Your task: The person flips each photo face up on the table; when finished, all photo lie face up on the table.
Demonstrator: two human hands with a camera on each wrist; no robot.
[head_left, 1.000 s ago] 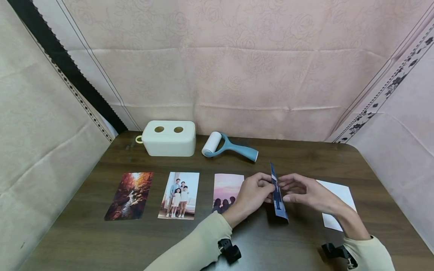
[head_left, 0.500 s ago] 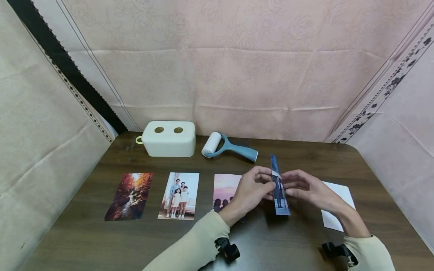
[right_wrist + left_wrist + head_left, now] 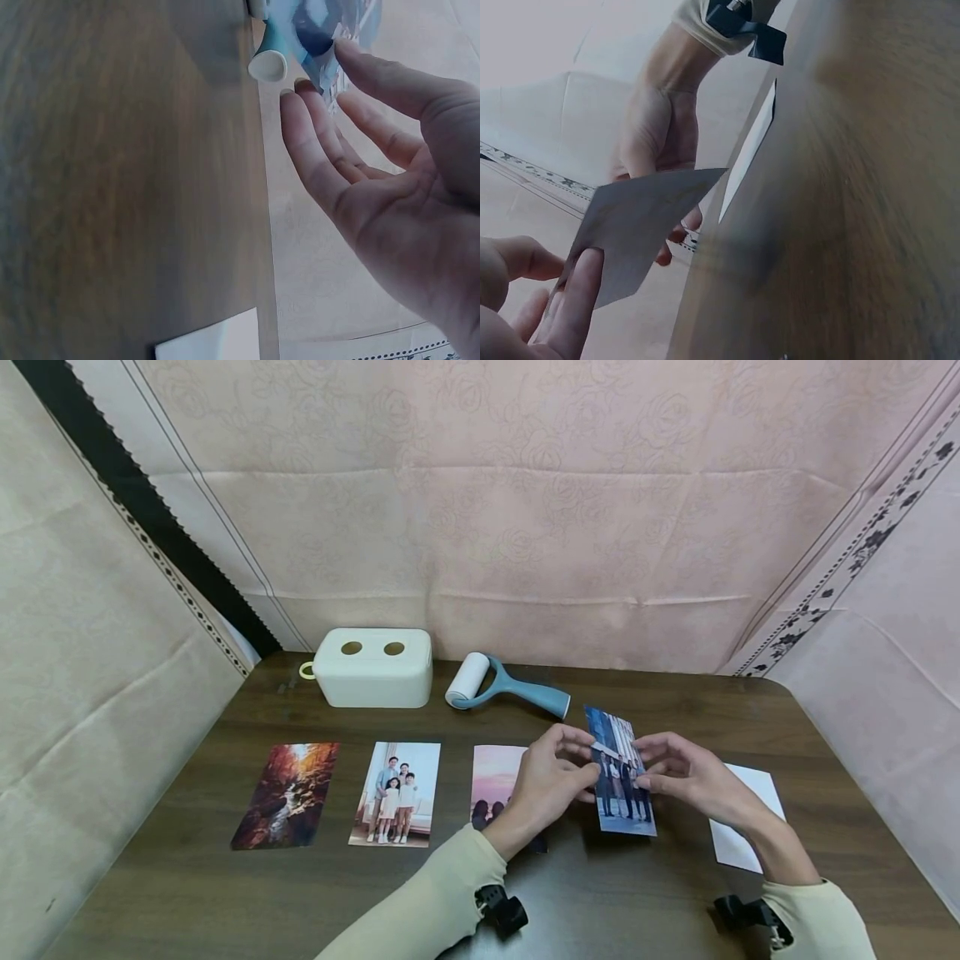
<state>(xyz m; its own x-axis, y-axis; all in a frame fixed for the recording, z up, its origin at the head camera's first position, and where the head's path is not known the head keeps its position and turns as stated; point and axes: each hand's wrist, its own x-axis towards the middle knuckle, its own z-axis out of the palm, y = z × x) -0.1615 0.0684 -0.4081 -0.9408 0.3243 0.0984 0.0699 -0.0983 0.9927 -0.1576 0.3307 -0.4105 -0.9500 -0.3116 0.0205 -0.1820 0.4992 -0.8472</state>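
Evidently, a forest-stream photo (image 3: 287, 796), a family portrait (image 3: 395, 793) and a pink-sky photo (image 3: 495, 777) are lying spaced out on the worktop (image 3: 225, 902), seemingly done. Next, the left hand (image 3: 547, 777) and right hand (image 3: 682, 777) are pinching opposite edges of a blue group photo (image 3: 621, 793) above it, not yet laid down. Rightmost, a white card (image 3: 757, 802) is lying, perhaps remaining. Only the left wrist view is showing the held photo's plain grey back.

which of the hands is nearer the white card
Right. The right hand is just left of the white card; the left hand is farther left, holding the blue photo.
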